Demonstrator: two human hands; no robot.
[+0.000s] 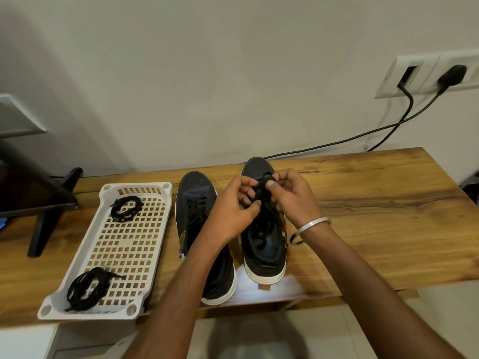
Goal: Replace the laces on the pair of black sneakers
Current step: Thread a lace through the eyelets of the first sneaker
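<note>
Two black sneakers with white soles stand side by side on the wooden table, toes toward the wall. The left sneaker (197, 200) is laced. Over the right sneaker (264, 244) both hands work a black lace (263, 181) near the toe end. My left hand (233, 203) pinches the lace from the left, fingers curled. My right hand (290, 195), with a metal bangle at the wrist, pinches the same lace from the right. In the white tray (85, 288) lie two coiled black laces, one at the far end (125, 208) and one at the near end (88, 287).
The wooden table (375, 208) stretches right of the shoes. A dark monitor stand (51, 203) sits at far left. Black cables (363, 136) run from a wall socket (425, 76) down behind the table. The table's front edge lies just below the shoe heels.
</note>
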